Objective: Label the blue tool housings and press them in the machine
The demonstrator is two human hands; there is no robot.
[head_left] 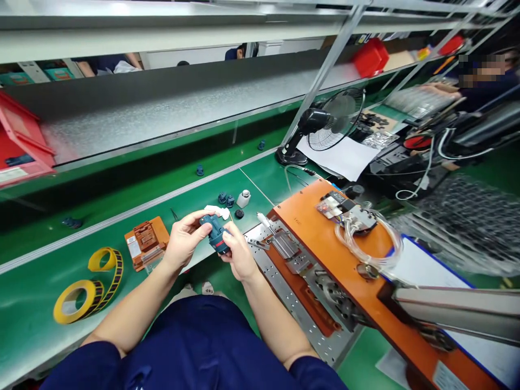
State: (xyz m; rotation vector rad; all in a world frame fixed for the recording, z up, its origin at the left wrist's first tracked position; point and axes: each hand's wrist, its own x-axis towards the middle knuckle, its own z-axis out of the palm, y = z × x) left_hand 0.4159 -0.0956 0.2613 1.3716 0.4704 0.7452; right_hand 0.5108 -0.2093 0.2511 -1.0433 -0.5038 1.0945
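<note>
Both hands hold a dark teal power-tool battery pack with a red stripe, above the front edge of the green bench. My left hand is closed on its upper left side, thumb on top. Closed on the lower right side is my right hand. A white crumpled wipe shows just behind the pack, and a thin stick rises by the right fingers; which hand holds these I cannot tell. Just beyond lie small dark teal parts, a white bottle and a black cap.
Left of me lie an orange fixture and a yellow roll of labels. An orange machine with tubing stands at right, a black fan behind it. Red bins sit on the shelf. A co-worker is at far right.
</note>
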